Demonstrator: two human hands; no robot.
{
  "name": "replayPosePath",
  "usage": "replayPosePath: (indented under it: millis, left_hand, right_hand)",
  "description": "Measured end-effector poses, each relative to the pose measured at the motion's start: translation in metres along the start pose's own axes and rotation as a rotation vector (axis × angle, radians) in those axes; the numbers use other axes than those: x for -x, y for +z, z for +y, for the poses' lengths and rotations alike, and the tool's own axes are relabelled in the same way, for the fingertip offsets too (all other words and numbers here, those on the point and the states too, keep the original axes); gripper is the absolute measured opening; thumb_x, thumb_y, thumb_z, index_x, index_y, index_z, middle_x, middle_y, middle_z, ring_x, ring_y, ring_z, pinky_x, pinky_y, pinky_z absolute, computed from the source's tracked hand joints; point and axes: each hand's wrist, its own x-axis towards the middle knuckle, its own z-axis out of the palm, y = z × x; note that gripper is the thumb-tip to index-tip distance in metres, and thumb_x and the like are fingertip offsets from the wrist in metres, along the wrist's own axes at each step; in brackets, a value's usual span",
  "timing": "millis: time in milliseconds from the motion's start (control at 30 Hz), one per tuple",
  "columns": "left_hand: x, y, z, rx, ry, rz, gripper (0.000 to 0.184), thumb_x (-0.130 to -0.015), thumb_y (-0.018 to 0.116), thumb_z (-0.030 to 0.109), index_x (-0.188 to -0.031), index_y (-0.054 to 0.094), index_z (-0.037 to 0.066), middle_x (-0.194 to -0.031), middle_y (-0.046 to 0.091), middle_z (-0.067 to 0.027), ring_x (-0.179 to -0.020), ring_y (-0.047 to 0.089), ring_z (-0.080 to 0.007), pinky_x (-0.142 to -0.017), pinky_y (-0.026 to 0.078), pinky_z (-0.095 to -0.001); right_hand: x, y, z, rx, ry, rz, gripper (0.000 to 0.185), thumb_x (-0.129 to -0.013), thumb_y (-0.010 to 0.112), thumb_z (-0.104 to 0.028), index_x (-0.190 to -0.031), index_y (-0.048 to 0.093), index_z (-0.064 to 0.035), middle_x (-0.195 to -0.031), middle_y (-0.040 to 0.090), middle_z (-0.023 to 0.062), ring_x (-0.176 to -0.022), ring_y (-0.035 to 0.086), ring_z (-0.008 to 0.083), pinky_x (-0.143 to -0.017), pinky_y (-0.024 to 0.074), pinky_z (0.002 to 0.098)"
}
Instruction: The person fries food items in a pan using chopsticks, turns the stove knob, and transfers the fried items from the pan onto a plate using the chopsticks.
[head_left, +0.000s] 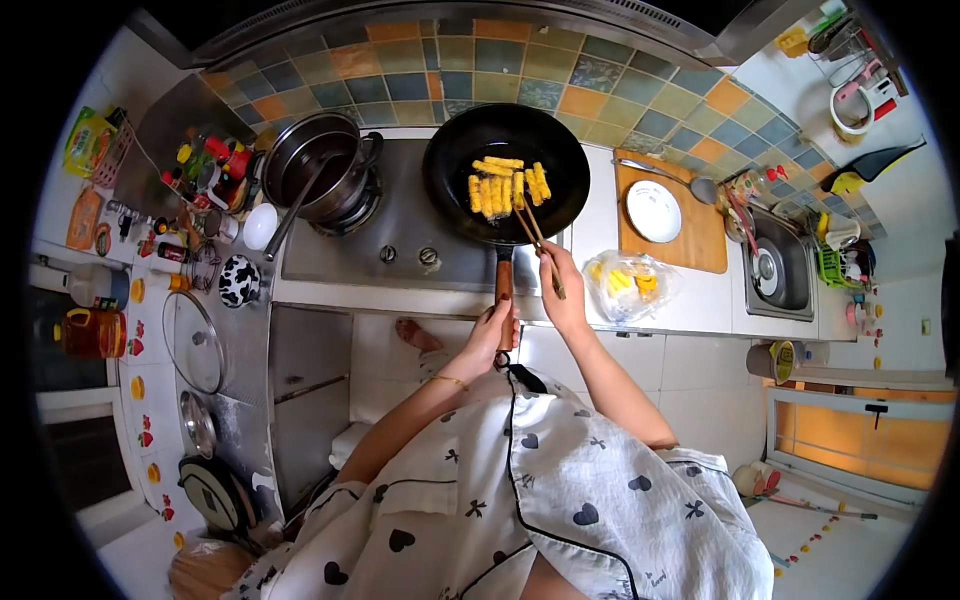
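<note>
A: ok so what are the hands doing?

B: Left grip (492, 330) is wrapped round the wooden pan handle (504, 278). Right grip (562, 285) is a bit ahead of it and off to the right, closed on the chopsticks (530, 225).

A: anything right by the right grip?

B: yeah, a clear plastic bag (606, 304) with yellow stuff in it, just to its right on the tabletop (710, 310).

A: and the food?

B: The yellow strips (487, 196) are in the black pan (560, 150), ahead and left of the right grip, but pretty much straight ahead of the left one, up the line of the handle. Right's the nearer hand, and the chopsticks slant forward-left from it to the strips on the right of the batch. Can't tell if the tips are pinching one or just touching.

A: which way do they lie?

B: mostly lengthwise, pointing away from the grips, side by side. A couple at the far end lie crosswise, and the ones furthest right tilt a bit.
</note>
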Motion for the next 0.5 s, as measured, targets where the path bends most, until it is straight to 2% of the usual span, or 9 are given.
replayPosePath:
  millis: [200, 300, 333, 433, 500]
  left_hand:
    - [0.004, -0.003, 0.006, 0.005, -0.038, -0.002, 0.038, -0.098, 0.048, 0.046, -0.1, 0.053, 0.008, -0.076, 0.054, -0.0013, -0.064, 0.053, -0.0128, -0.058, 0.047, -0.0271]
    - [0.002, 0.0, 0.011, 0.005, -0.037, -0.001, 0.038, -0.098, 0.048, 0.045, -0.098, 0.05, 0.007, -0.074, 0.053, -0.0024, -0.061, 0.054, -0.0139, -0.057, 0.048, -0.0286]
    - [0.002, 0.0, 0.01, 0.008, -0.044, 0.001, 0.038, -0.098, 0.048, 0.045, -0.098, 0.05, 0.007, -0.074, 0.053, -0.0026, -0.061, 0.054, -0.0142, -0.057, 0.048, -0.0288]
    - [0.0, 0.002, 0.008, 0.016, -0.05, -0.011, 0.039, -0.098, 0.048, 0.045, -0.099, 0.049, 0.007, -0.074, 0.053, -0.003, -0.061, 0.054, -0.0146, -0.057, 0.048, -0.0292]
    - [0.0, 0.003, 0.007, 0.018, -0.051, -0.016, 0.038, -0.099, 0.048, 0.045, -0.099, 0.049, 0.007, -0.074, 0.053, -0.003, -0.061, 0.054, -0.0147, -0.057, 0.048, -0.0293]
  right_hand:
    - [-0.004, 0.015, 0.004, 0.159, -0.043, 0.026, 0.025, -0.097, 0.05, -0.015, -0.117, 0.057, -0.0019, -0.108, 0.061, 0.02, -0.094, 0.061, 0.0393, -0.081, 0.0496, 0.0406]
    - [-0.008, 0.011, 0.014, 0.032, -0.071, 0.095, 0.024, -0.097, 0.049, -0.014, -0.116, 0.058, -0.001, -0.104, 0.062, 0.0194, -0.091, 0.063, 0.0365, -0.08, 0.0502, 0.0381]
    - [-0.005, 0.01, 0.016, -0.088, -0.005, 0.123, 0.025, -0.1, 0.047, -0.015, -0.114, 0.059, 0.001, -0.101, 0.065, 0.0174, -0.092, 0.066, 0.0283, -0.083, 0.0503, 0.0334]
    - [-0.004, 0.0, 0.024, -0.399, 0.183, 0.129, 0.033, -0.102, 0.045, -0.021, -0.116, 0.055, 0.0063, -0.11, 0.064, 0.0174, -0.105, 0.064, 0.0222, -0.092, 0.0498, 0.0307]
    - [-0.006, -0.001, 0.033, -0.535, 0.231, 0.174, 0.032, -0.102, 0.044, -0.021, -0.117, 0.054, 0.006, -0.107, 0.064, 0.0156, -0.102, 0.064, 0.0212, -0.092, 0.0493, 0.0308]
